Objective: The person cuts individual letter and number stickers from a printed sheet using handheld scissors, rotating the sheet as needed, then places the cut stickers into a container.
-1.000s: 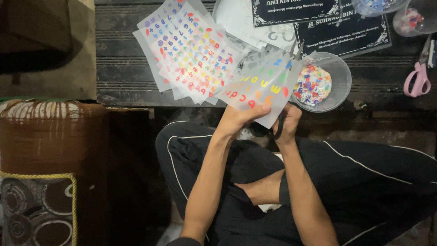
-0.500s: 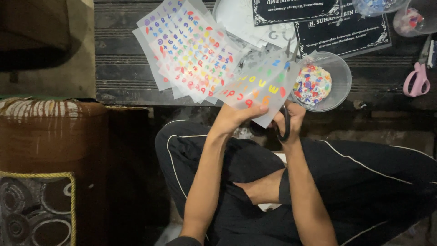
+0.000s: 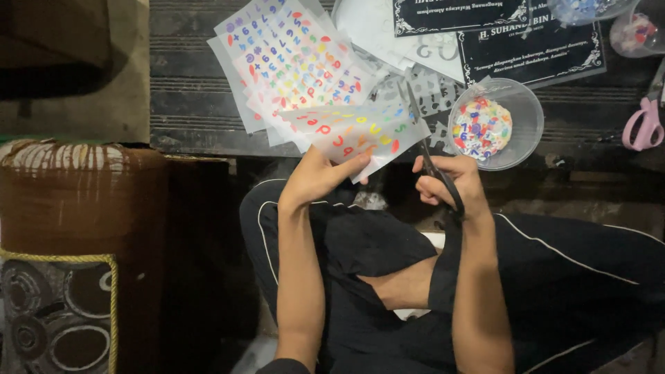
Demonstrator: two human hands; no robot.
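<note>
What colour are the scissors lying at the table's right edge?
Pink scissors, seen in the head view.

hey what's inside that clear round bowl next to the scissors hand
The clear bowl holds a heap of small colourful cut-out pieces. Whatever lies beneath the heap's top layer is covered.

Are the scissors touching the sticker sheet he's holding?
Touching. The head view shows the scissors in the right hand, their blades lying across the sheet's right edge, which the left hand holds.

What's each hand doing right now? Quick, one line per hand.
Left hand: closed grip on a clear sheet of coloured letter stickers.
Right hand: closed grip on black scissors, blades at the sheet's edge.
</note>
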